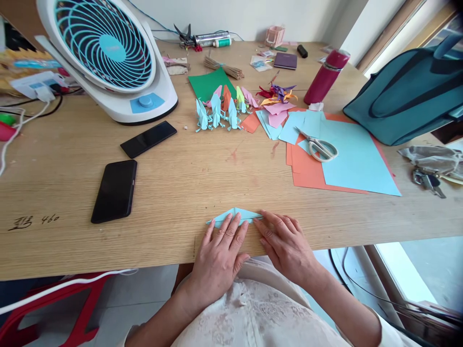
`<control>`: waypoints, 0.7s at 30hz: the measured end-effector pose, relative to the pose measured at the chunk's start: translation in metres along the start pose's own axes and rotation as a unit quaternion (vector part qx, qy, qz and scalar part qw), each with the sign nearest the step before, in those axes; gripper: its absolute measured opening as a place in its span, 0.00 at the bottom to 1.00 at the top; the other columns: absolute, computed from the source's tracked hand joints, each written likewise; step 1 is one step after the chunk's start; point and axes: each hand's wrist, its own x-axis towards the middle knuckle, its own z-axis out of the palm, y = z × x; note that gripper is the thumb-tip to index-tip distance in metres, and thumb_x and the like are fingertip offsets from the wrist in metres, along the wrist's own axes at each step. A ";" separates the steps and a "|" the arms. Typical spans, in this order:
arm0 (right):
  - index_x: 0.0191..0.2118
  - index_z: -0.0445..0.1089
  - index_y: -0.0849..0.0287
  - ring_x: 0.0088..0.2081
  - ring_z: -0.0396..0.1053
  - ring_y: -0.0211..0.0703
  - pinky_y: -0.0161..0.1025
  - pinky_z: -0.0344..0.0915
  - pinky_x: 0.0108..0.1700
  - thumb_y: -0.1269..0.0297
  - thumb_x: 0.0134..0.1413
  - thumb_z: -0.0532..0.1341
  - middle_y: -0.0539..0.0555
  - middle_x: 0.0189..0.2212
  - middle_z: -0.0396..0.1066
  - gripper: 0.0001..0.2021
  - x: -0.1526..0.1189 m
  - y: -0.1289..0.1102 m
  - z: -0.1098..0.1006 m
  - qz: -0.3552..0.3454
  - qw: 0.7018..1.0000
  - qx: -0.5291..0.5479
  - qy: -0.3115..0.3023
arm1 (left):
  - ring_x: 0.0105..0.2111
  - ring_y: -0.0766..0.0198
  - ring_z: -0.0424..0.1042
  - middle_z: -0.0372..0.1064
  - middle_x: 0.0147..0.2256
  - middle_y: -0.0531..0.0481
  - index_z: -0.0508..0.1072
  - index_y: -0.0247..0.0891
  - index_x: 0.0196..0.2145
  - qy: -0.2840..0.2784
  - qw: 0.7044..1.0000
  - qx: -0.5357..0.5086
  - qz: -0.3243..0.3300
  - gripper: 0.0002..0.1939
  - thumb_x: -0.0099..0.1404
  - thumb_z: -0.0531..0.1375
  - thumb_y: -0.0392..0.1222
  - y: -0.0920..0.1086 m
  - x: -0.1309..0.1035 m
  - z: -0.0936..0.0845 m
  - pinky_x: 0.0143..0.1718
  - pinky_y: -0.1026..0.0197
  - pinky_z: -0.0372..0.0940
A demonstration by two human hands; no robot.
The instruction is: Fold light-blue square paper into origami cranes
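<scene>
Paper (237, 212) under left grip (221, 253)

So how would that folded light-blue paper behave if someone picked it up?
The folded light-blue paper is probably light, being small and thin-looking. Its creased layers may make it stiffer than the flat blue sheet. It could spring open somewhat without the left hand resting on it.

Folded light-blue paper (235, 211) lies flat at six o'clock in the view. Its narrow points face nine and three o'clock, its blunt peak twelve
</scene>
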 end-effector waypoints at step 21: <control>0.57 0.66 0.62 0.48 0.65 0.51 0.52 0.65 0.51 0.66 0.65 0.55 0.64 0.55 0.67 0.17 0.006 -0.009 0.004 0.030 0.997 0.011 0.071 | 0.61 0.47 0.61 0.60 0.64 0.40 0.59 0.37 0.67 0.147 0.984 0.100 0.032 0.32 0.72 0.48 0.56 -0.009 0.000 0.029 0.59 0.43 0.52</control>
